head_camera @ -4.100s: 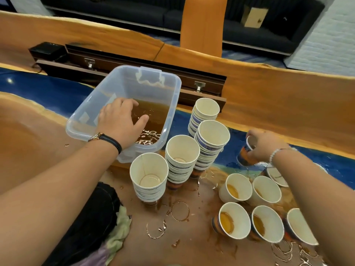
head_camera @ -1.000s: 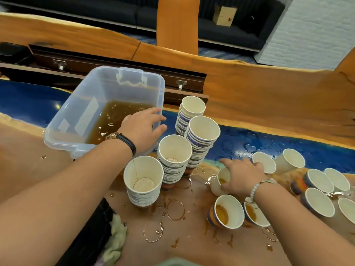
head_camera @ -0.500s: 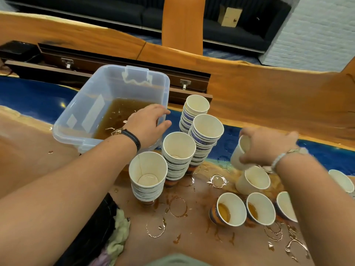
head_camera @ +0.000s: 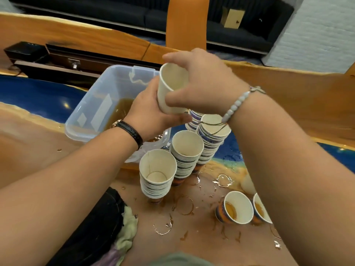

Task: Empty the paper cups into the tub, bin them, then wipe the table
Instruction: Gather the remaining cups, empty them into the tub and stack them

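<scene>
Wet table [head_camera: 28,160]: wood and blue resin, brown rings and splashes. Both hands hold one paper cup [head_camera: 169,87] at the tub's [head_camera: 92,104] right rim, tilted, mouth toward us. The left hand [head_camera: 151,116] has its fingers curled round the base; the right hand [head_camera: 203,83] wraps the side. Our judgement: move it over the tub's middle, tip low to limit splashing, then nest it on the nearest stack [head_camera: 157,169]. Two fuller cups [head_camera: 236,208] wait at right. Cloths [head_camera: 126,227] lie at the near edge. A dark sofa [head_camera: 115,8] stands behind.
</scene>
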A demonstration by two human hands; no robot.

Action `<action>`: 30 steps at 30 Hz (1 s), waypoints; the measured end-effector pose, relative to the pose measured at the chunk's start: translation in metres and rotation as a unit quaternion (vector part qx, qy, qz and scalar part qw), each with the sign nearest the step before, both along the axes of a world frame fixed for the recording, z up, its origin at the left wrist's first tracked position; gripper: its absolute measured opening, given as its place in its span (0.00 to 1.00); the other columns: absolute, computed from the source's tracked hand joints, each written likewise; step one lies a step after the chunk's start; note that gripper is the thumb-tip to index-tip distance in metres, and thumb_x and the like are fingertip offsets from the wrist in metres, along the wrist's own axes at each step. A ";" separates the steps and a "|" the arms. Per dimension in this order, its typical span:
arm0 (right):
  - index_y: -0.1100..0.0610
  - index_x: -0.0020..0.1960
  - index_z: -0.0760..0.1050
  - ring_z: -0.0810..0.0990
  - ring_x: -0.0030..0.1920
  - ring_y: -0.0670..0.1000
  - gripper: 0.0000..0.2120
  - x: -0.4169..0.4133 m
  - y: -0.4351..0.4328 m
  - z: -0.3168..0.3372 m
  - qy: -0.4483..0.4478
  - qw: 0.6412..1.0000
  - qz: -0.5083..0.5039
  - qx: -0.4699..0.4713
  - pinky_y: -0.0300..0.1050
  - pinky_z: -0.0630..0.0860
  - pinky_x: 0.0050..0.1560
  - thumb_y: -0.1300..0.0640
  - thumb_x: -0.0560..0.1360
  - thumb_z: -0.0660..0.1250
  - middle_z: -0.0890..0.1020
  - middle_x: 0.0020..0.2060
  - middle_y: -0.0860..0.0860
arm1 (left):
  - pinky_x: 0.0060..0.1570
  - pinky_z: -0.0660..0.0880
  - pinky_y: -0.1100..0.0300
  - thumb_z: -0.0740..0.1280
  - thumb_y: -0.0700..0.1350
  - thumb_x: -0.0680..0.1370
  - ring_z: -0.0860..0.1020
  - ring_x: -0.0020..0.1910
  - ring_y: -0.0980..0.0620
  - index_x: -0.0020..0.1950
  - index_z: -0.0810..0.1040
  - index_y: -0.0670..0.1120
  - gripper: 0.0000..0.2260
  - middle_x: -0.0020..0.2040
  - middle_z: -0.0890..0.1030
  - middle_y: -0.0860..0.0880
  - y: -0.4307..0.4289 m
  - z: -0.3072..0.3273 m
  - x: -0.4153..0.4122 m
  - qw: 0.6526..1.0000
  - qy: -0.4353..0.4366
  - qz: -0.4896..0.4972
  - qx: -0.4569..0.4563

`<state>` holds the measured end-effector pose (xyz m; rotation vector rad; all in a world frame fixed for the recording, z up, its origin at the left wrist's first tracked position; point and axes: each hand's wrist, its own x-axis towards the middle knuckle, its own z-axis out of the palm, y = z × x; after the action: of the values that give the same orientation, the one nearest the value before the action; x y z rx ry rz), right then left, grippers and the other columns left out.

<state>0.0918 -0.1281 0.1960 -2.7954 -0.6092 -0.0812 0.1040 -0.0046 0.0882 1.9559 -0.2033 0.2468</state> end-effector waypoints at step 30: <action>0.57 0.61 0.77 0.77 0.53 0.54 0.13 0.016 0.020 -0.115 0.016 0.984 0.015 -0.177 0.46 0.75 0.53 0.55 0.80 0.60 0.77 0.52 0.54 | 0.57 0.63 0.48 0.73 0.54 0.70 0.71 0.47 0.49 0.62 0.70 0.58 0.23 0.44 0.73 0.54 0.097 0.002 -0.009 0.828 0.116 0.104 0.538</action>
<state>0.1077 -0.1085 0.0811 -3.1190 -0.7206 0.0878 0.0949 0.0928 0.0907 3.1236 0.0691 0.0037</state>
